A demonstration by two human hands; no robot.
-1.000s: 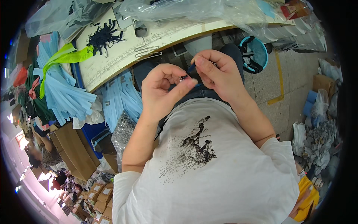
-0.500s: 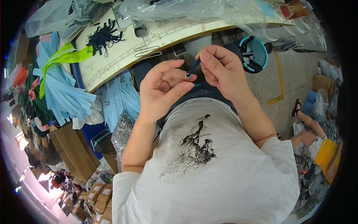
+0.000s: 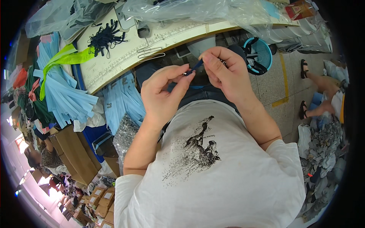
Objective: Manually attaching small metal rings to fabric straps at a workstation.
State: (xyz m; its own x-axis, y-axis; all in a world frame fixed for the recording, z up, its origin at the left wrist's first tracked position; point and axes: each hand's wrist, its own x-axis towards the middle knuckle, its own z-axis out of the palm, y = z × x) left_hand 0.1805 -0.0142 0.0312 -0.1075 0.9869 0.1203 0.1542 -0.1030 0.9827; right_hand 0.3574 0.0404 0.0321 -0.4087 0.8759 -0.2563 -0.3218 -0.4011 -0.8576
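Both hands are raised between my chest and the table edge, with a short navy strap [image 3: 195, 67] stretched between them. My left hand [image 3: 163, 89] pinches its lower left end between thumb and fingertips, where a small shiny metallic piece [image 3: 186, 73] shows. The upper right end is held by my right hand [image 3: 228, 74], its thumb pressed on the curled forefinger. A small dark, shiny bit peeks out between the fingers of that hand; its kind cannot be made out. On the table, left of the hands, lies a pile of dark looped cords [image 3: 106, 38].
Wire hooks [image 3: 152, 52] lie at the edge of the white table [image 3: 125, 57]. Bundled light-blue strips [image 3: 62, 83] and a neon-green strip [image 3: 57, 62] hang at the left. A turquoise basket [image 3: 262, 57] stands right of my hands. Another person's legs [image 3: 317, 110] are at the far right.
My left thumb and fingers have closed from a loose spread onto the strap's metal end. My right hand keeps its pinch. The person at the far right has shifted, both feet now showing.
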